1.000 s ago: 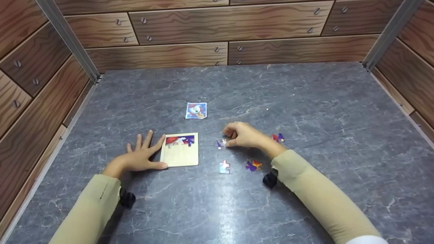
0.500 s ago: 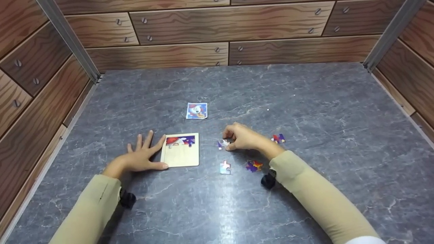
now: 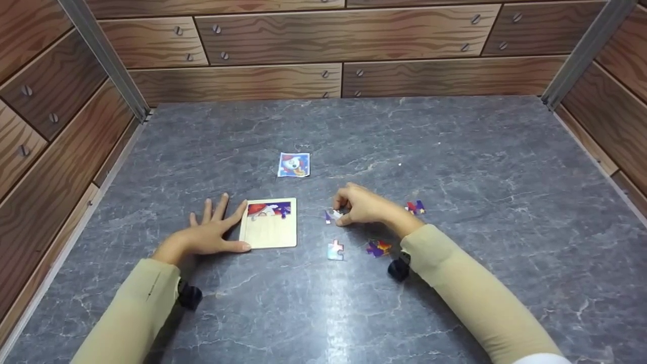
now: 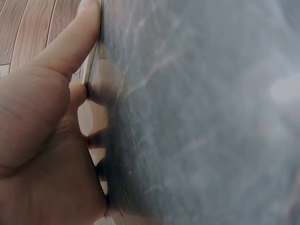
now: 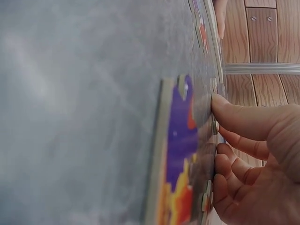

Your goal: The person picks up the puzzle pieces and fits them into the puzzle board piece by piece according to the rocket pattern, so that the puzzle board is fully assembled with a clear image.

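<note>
My left hand (image 3: 210, 235) lies with spread fingers beside a pale wooden puzzle board (image 3: 268, 233); its thumb and index finger touch the board's left corners. Red, white and purple pieces fill the board's top row, with bare wood below. To the right, my right hand (image 3: 361, 205) pinches a white and purple puzzle piece (image 3: 336, 215) at the tabletop between thumb and index finger, the other fingers curled. My fingers partly cover that piece. In the right wrist view, a purple and orange puzzle piece (image 5: 182, 136) lies close to the camera, near the thumb (image 5: 229, 110).
A light blue puzzle piece (image 3: 335, 251) lies nearest the board's lower right. Further right is a red and purple piece (image 3: 415, 207), beyond my right wrist. A small picture card (image 3: 294, 165) of a white cartoon figure lies behind the board. Wood-patterned walls (image 3: 268, 38) enclose the grey marbled table (image 3: 480, 167).
My right thumb has shifted slightly towards me along the white and purple puzzle piece, and the forearm has moved a little left. My left hand and the board stay in place.
</note>
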A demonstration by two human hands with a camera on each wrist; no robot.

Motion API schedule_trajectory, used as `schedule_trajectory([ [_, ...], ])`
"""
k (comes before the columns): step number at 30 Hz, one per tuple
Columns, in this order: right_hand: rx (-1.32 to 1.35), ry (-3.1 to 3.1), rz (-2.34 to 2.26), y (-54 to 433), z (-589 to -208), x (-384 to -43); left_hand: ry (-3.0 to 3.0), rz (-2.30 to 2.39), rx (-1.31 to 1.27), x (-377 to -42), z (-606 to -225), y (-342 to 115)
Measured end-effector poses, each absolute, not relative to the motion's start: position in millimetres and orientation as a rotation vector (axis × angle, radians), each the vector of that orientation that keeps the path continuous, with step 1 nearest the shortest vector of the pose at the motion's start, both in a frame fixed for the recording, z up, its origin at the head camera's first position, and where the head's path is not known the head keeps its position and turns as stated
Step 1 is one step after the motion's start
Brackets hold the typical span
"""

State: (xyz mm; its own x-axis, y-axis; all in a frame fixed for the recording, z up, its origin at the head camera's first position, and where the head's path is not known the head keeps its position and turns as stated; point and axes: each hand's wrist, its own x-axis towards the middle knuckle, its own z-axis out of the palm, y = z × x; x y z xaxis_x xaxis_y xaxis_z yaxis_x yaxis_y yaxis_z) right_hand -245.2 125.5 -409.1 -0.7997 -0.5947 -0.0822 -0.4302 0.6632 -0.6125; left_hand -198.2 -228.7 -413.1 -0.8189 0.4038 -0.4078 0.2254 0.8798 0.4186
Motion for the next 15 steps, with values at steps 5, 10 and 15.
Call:
schedule_trajectory([
  [5,-0.845,2.597,-0.828,125.5,-408.5,-246.5,2.55,0.482,0.452,-198.4,-413.9,-229.2],
  [10,-0.888,2.592,-0.797,125.8,-408.5,-247.2,2.546,0.477,0.448,-198.4,-414.5,-229.2],
  [15,-0.901,2.597,-0.796,126.5,-408.0,-246.4,2.544,0.481,0.447,-199.2,-414.3,-229.3],
])
